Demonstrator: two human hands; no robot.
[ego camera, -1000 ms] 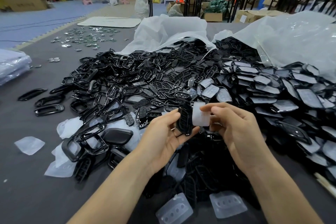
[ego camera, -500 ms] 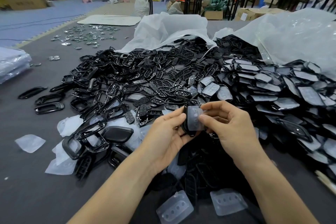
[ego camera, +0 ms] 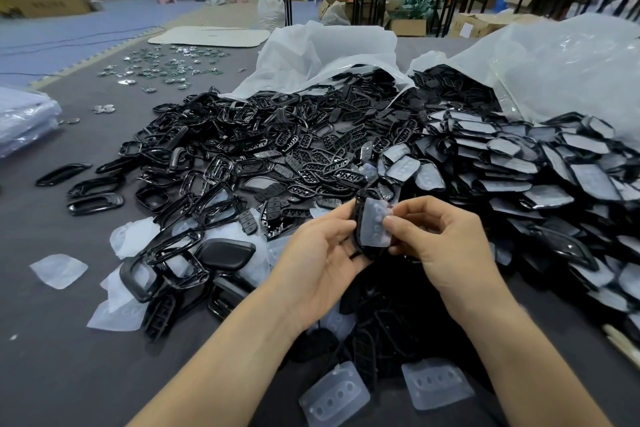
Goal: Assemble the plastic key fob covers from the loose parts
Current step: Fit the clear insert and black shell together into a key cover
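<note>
My left hand [ego camera: 322, 253] curls round the black frame [ego camera: 360, 204], just on my side of the parts heap [ego camera: 277, 156]; my right hand [ego camera: 446, 246] pinches the clear rubber pad [ego camera: 376, 225] against its face. I reckon I should match the pad's bumps to the frame's openings, then press from one end so nothing buckles.

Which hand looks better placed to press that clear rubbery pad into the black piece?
Probably the right hand: its fingertips pinch the clear pad against the black piece, which the left hand only steadies.
</note>
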